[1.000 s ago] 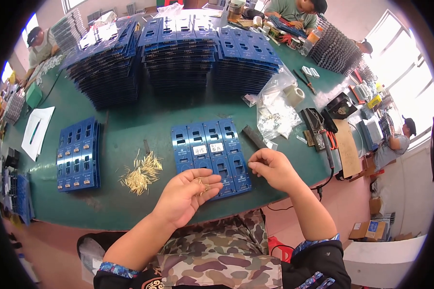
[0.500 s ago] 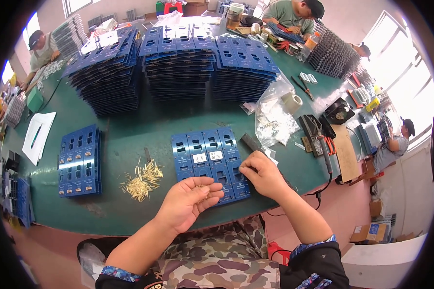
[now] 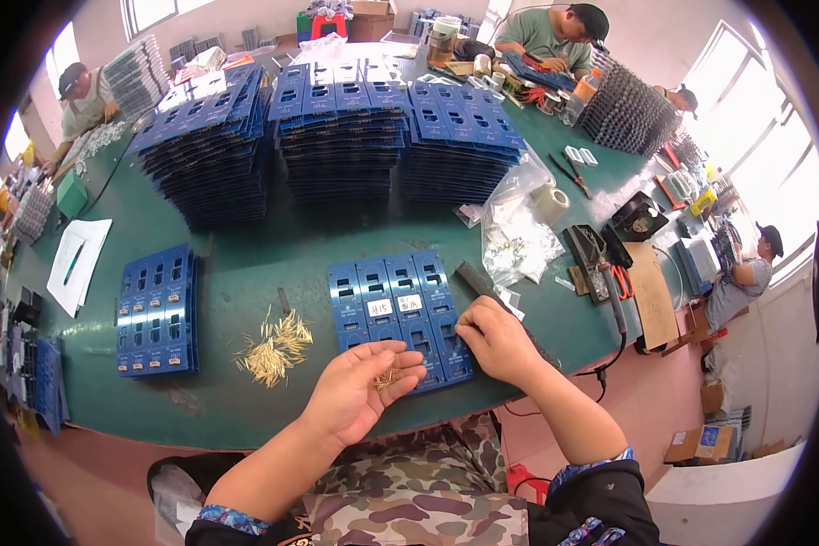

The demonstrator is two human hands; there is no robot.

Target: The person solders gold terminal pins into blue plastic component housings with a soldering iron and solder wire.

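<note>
Over the blue board, left hand lies palm-up cupping brass pins, right hand fingers pinched together on it

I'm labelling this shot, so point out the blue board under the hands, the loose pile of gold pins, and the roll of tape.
blue board (image 3: 384,287), head view, on its upper middle panel.
gold pins (image 3: 273,348), head view, on the pile's middle.
roll of tape (image 3: 551,204), head view, on its outer side.

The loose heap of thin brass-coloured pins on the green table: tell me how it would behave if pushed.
The heap of thin brass-coloured pins would probably scatter rather than slide together, since the pins lie loose and crisscrossed. Being slim and round-looking, single pins may roll on the smooth green table. Each looks light and fiddly to pinch.
</note>
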